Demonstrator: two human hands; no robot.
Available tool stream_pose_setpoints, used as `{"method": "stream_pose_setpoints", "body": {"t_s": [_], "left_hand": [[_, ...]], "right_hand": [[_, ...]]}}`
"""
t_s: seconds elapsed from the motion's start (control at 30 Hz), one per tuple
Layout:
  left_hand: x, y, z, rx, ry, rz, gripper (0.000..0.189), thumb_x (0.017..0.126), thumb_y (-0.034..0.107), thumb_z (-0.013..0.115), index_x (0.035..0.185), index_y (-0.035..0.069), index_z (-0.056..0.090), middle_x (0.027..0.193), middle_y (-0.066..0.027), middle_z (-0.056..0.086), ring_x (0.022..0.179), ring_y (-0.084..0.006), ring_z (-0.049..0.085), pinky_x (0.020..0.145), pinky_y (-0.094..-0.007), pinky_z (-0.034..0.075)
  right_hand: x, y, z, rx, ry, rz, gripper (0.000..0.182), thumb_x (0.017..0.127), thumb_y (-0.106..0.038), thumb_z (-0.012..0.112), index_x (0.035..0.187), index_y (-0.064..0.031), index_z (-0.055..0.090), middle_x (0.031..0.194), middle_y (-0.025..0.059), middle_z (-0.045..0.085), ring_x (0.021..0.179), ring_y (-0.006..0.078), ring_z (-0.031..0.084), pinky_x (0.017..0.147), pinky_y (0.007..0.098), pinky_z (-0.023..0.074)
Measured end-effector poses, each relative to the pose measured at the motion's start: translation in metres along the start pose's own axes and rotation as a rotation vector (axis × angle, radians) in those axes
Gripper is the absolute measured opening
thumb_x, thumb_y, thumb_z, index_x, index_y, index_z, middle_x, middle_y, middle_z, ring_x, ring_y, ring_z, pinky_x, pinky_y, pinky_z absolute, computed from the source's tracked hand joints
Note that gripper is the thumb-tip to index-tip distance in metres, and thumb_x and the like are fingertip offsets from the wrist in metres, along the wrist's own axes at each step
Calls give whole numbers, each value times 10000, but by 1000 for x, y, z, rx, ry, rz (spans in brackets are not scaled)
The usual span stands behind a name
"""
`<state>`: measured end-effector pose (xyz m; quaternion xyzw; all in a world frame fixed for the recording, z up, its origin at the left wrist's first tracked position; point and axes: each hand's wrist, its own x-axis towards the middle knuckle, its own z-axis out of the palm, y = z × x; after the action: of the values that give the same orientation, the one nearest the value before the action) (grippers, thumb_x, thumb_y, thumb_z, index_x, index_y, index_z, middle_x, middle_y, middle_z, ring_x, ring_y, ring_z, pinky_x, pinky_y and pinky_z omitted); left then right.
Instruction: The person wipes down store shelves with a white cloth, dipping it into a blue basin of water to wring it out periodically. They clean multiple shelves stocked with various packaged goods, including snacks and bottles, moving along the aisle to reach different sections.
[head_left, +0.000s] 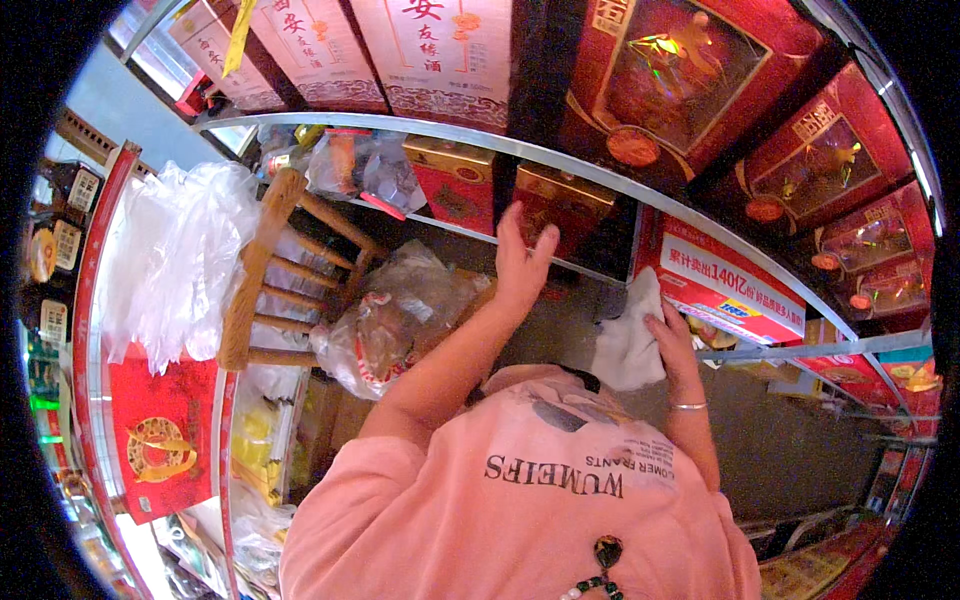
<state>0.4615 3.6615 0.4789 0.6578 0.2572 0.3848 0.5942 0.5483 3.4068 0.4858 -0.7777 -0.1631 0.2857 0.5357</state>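
On a lower shelf stands a red gift box with a gold top (574, 196). My left hand (523, 259) is at its front face, thumb and fingers spread; whether the fingertips press on it I cannot tell. A similar red and gold box (456, 184) stands to its left. My right hand (671, 341), with a silver bracelet at the wrist, grips a white cloth (630, 341). The cloth hangs in front of the shelf, close to a red carton bearing writing (731, 274).
Large red boxes (682, 67) and pale pink cartons (442, 56) fill the shelf above, behind its metal edge (480, 133). To the left is a wooden chair (255, 277) with white plastic bags (180, 255) beside it. A filled clear plastic bag (390, 322) lies by the chair's slats.
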Motion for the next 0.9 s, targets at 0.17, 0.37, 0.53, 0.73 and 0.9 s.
{"method": "stream_pose_setpoints", "body": {"t_s": [0.17, 0.37, 0.53, 0.73, 0.9], "left_hand": [[-50, 7, -13, -23, -464, -92, 681, 771, 286, 607, 1294, 20, 261, 1283, -192, 319, 1193, -300, 317, 988, -359, 254], [-55, 38, -40, -387, -511, -646, 673, 784, 170, 606, 1335, 106, 224, 1211, -107, 429, 1081, -221, 444, 885, -342, 386], [-40, 53, -68, -399, -441, -758, 397, 798, 189, 591, 1163, 101, 463, 1008, -74, 578, 860, -210, 577, 726, -344, 484], [14, 84, -128, 304, -110, -217, 477, 768, 239, 600, 1147, 17, 412, 973, -129, 557, 889, -209, 531, 770, -328, 427], [63, 145, -139, 1205, 129, 157, 434, 705, 250, 601, 1097, 107, 481, 1088, -148, 472, 856, -340, 561, 702, -435, 469]], "right_hand": [[3, -54, 53, -208, -186, 11, 571, 749, -192, 579, 1255, -21, 377, 1145, 123, 509, 1025, 189, 487, 894, 288, 365], [4, -64, 119, -288, -298, -474, 733, 702, -227, 627, 1286, 25, 263, 1296, 220, 337, 1172, 336, 378, 965, 364, 328], [6, -66, 126, -137, -544, -440, 600, 737, -219, 594, 1252, -24, 355, 1295, 194, 346, 1171, 319, 385, 967, 362, 326], [9, -98, 84, -492, 28, -623, 434, 762, -129, 547, 1176, -41, 448, 1239, 165, 417, 1092, 292, 453, 918, 362, 374], [24, -120, 65, -707, 269, -738, 473, 750, -120, 542, 1194, -16, 418, 1289, 208, 339, 1182, 359, 337, 979, 387, 306]]}}
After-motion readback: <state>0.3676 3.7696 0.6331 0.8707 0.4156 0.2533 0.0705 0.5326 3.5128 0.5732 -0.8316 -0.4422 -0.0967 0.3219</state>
